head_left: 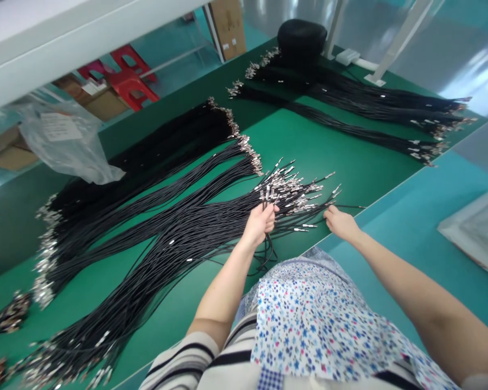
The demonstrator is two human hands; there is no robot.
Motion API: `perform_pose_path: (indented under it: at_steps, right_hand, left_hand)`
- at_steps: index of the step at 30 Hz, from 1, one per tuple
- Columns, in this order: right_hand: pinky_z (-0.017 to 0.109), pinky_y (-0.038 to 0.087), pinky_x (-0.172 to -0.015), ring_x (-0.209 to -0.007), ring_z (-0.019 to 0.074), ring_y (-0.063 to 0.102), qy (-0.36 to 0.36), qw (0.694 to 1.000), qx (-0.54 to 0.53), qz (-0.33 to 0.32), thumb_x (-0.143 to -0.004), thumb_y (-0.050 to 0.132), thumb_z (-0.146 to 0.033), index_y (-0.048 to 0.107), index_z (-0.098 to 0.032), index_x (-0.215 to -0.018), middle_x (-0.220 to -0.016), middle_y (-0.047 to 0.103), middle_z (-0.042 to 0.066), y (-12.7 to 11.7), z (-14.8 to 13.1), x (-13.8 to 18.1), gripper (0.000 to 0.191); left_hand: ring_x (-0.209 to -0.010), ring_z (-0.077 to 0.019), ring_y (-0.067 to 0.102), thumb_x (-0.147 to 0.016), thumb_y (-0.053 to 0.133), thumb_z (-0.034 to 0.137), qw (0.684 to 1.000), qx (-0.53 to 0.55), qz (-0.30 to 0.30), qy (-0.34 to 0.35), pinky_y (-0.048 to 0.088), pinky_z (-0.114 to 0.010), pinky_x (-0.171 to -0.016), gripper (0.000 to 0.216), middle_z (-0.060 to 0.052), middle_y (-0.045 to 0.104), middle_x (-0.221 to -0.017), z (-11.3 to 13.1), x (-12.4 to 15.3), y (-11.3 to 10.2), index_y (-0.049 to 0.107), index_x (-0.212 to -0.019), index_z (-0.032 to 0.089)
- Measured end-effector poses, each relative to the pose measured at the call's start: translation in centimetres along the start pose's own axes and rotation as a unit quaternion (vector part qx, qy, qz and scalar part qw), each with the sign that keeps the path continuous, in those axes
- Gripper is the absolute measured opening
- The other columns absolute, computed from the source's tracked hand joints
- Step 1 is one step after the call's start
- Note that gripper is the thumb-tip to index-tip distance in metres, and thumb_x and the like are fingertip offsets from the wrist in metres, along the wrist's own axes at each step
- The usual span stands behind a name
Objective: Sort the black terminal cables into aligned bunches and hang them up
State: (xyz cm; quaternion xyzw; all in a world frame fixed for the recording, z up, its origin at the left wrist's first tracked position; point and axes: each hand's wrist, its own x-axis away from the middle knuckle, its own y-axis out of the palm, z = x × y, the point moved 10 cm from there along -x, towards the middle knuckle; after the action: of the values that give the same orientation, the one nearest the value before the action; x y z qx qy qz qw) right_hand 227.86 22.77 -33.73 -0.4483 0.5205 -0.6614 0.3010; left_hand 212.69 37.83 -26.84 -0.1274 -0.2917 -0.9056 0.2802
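Observation:
My left hand is closed around a few black cables, whose pale metal-tipped ends stick up above the fingers. Under and behind it spreads a large loose bundle of black cables, its silvery ends fanned out to the right. Near the table's front edge my right hand pinches a black cable at the right side of that fan. A thin cable end passes beyond those fingers over the edge. Small white labels show on some cables. Exactly how many cables each hand holds is hidden.
More cable bundles lie on the green table, at the far left and far right. A plastic bag rests at the back left. A black rounded object and white posts stand behind. Red stools are beyond.

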Motion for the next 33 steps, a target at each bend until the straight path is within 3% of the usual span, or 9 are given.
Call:
perform_pose_path:
  at_steps: [5,8,13,16,19,21,26,29,33]
  right_hand:
    - [0.024,0.028,-0.049,-0.068,0.0137,0.052,-0.014,1.0,0.001,0.008,-0.08,0.037,-0.018,0.051,-0.017,-0.097,-0.1,0.048,0.008,0.1,-2.0,1.0,0.023]
    - [0.025,0.035,-0.061,-0.078,0.0156,0.051,-0.073,0.995,-0.04,0.049,-0.08,0.041,-0.023,0.05,-0.016,-0.104,-0.102,0.048,0.009,-1.1,-5.2,1.2,0.026]
    - [0.029,0.033,-0.074,-0.086,0.0207,0.047,-0.144,0.987,-0.048,0.058,-0.079,0.05,-0.028,0.054,-0.012,-0.088,-0.087,0.052,0.01,-1.3,-9.7,0.2,0.019]
    - [0.028,0.032,-0.069,-0.079,0.0182,0.049,-0.19,0.98,-0.034,0.045,-0.08,0.046,-0.018,0.054,-0.012,-0.078,-0.081,0.054,0.009,-1.8,-11.0,0.3,0.01]
    - [0.025,0.028,-0.058,-0.064,0.0131,0.048,-0.222,0.973,-0.035,0.056,-0.082,0.041,-0.014,0.053,-0.013,-0.079,-0.076,0.055,0.006,-4.6,-11.3,1.5,0.012]
    - [0.025,0.024,-0.054,-0.057,0.0111,0.046,-0.253,0.964,-0.037,0.078,-0.082,0.041,-0.014,0.053,-0.014,-0.079,-0.072,0.054,0.004,-7.7,-11.5,3.0,0.013]
    - [0.027,0.027,-0.058,-0.059,0.0122,0.048,-0.3,0.944,-0.043,0.132,-0.082,0.044,-0.018,0.055,-0.014,-0.075,-0.068,0.056,0.004,-15.0,-11.8,5.6,0.013]
    - [0.025,0.028,-0.057,-0.061,0.0123,0.051,-0.27,0.953,-0.094,0.101,-0.081,0.043,-0.02,0.055,-0.015,-0.074,-0.07,0.058,0.004,-16.2,-11.2,5.1,0.015]
    - [0.023,0.025,-0.051,-0.057,0.0124,0.05,-0.157,0.972,-0.161,0.064,-0.077,0.045,-0.024,0.051,-0.015,-0.083,-0.066,0.057,0.003,-15.1,-9.2,3.2,0.012]
  left_hand:
    - [-0.036,-0.0002,0.014,-0.072,0.057,0.045,0.996,-0.078,-0.028,-0.025,0.009,-0.014,-0.034,0.034,0.009,0.019,-0.048,-0.3,0.2,0.6,0.047,-0.079,0.012]
    - [-0.036,-0.0005,0.015,-0.073,0.055,0.044,0.988,-0.144,-0.049,-0.023,0.01,-0.015,-0.035,0.034,0.009,0.021,-0.049,1.7,0.7,0.3,0.048,-0.079,0.012]
    - [-0.038,-0.0014,0.019,-0.078,0.048,0.042,0.96,-0.275,-0.046,0.003,0.014,-0.015,-0.036,0.029,0.007,0.025,-0.049,4.7,1.2,-0.4,0.049,-0.079,0.012]
    - [-0.04,-0.0023,0.026,-0.08,0.043,0.037,0.923,-0.381,-0.037,0.028,0.02,-0.016,-0.039,0.026,0.005,0.033,-0.05,4.0,0.7,-0.5,0.051,-0.076,0.012]
    - [-0.044,-0.0038,0.033,-0.08,0.039,0.031,0.888,-0.454,-0.03,0.063,0.026,-0.017,-0.044,0.024,0.004,0.04,-0.051,2.2,-0.1,0.1,0.051,-0.071,0.012]
    - [-0.046,-0.0045,0.037,-0.081,0.036,0.031,0.887,-0.453,-0.047,0.082,0.031,-0.017,-0.048,0.026,0.003,0.043,-0.053,0.9,-0.4,1.4,0.05,-0.069,0.013]
    - [-0.064,-0.0092,0.054,-0.082,0.038,0.042,0.951,-0.279,-0.132,0.019,0.044,-0.02,-0.055,0.031,-0.004,0.057,-0.077,-2.5,0.4,5.7,0.049,-0.083,0.012]
    - [-0.055,-0.0103,0.056,-0.081,0.038,0.048,0.95,-0.252,-0.181,-0.032,0.043,-0.02,-0.047,0.038,-0.005,0.058,-0.075,-3.7,1.7,7.2,0.045,-0.097,0.014]
    - [-0.034,-0.0052,0.041,-0.082,0.036,0.051,0.935,-0.287,-0.208,-0.029,0.029,-0.015,-0.034,0.042,0.002,0.05,-0.053,-3.3,2.7,7.0,0.044,-0.097,0.013]
